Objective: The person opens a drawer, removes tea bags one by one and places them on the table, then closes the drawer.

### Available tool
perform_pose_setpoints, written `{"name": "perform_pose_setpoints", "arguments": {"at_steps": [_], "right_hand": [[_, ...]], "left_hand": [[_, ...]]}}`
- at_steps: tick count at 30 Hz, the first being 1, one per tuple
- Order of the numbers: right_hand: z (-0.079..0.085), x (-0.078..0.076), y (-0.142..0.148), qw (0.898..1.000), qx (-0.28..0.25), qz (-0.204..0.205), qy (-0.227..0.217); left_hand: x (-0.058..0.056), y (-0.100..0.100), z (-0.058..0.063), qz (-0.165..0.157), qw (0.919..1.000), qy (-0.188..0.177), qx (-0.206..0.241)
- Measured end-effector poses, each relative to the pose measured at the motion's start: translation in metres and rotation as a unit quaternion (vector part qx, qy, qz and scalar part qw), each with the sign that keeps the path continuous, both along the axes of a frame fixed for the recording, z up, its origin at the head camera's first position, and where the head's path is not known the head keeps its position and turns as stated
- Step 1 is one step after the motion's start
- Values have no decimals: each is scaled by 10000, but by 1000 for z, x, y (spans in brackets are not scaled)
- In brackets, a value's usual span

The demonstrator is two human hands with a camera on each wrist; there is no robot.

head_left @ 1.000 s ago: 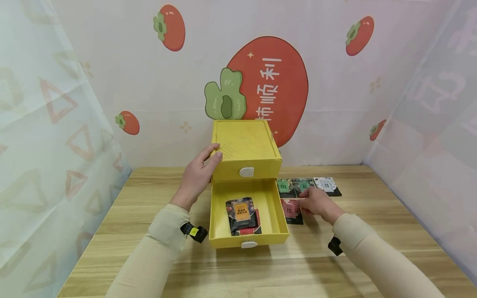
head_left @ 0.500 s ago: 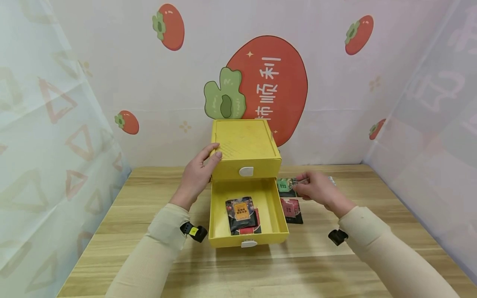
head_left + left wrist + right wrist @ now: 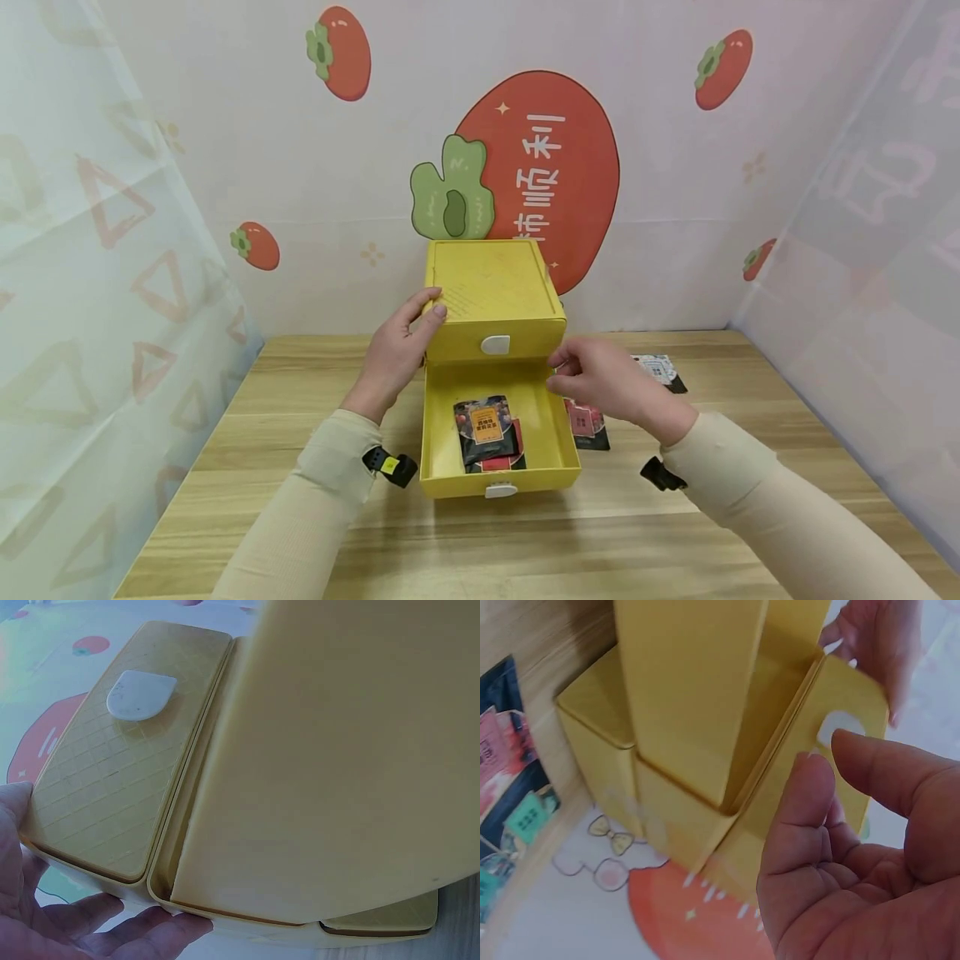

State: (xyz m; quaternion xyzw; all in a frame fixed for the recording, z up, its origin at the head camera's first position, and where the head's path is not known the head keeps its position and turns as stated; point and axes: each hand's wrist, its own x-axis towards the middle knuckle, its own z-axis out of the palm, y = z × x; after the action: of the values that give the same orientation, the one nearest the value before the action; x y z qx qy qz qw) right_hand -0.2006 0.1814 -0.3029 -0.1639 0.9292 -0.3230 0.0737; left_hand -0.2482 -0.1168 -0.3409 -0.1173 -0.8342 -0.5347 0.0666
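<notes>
My left hand [image 3: 397, 354] holds the front left corner of the yellow two-drawer box [image 3: 491, 279], thumb and fingers along its edge and side. In the left wrist view its fingers lie against the box's side. The lower drawer [image 3: 555, 483] is pulled out; in it, a black sachet with an orange label [image 3: 483, 427] overlaps a red one [image 3: 480, 479]. Beside the box's right side my right hand [image 3: 615, 387] hovers, fingers loosely bent. The right wrist view shows a gap between its thumb and index finger, with nothing in it.
On the table right of the box lie a pink-labelled sachet [image 3: 588, 423] and a white one [image 3: 660, 371]. Green-labelled sachets [image 3: 526, 816] show in the right wrist view but are hidden behind my right hand in the head view. A printed cloth backdrop [image 3: 652, 275] stands behind the table.
My right hand has moved from the pink sachet to the green ones, then left to the box's side. My left hand and the drawer have stayed put.
</notes>
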Motion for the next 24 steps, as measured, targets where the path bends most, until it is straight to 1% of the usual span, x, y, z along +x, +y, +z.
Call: {"name": "perform_pose_setpoints", "arguments": {"at_steps": [2,5,8,12,20,24], "right_hand": [[3,1,-11,9994,322,127,78],[5,2,-26,9957,848,326,184],[5,2,-40,9893,1351,505,202],[1,0,-57,9799,1878,667,133],[-9,-4,-80,9605,2626,920,-70],[-14,-8,-85,9560,2785,909,-127]], "left_hand": [[0,0,0,-8,10000,2,4],[0,0,0,-26,10000,6,2],[0,0,-1,-52,10000,-12,-3],[0,1,-1,-54,10000,-34,10],[0,0,0,-24,10000,29,18],[0,0,0,-30,10000,30,31]]}}
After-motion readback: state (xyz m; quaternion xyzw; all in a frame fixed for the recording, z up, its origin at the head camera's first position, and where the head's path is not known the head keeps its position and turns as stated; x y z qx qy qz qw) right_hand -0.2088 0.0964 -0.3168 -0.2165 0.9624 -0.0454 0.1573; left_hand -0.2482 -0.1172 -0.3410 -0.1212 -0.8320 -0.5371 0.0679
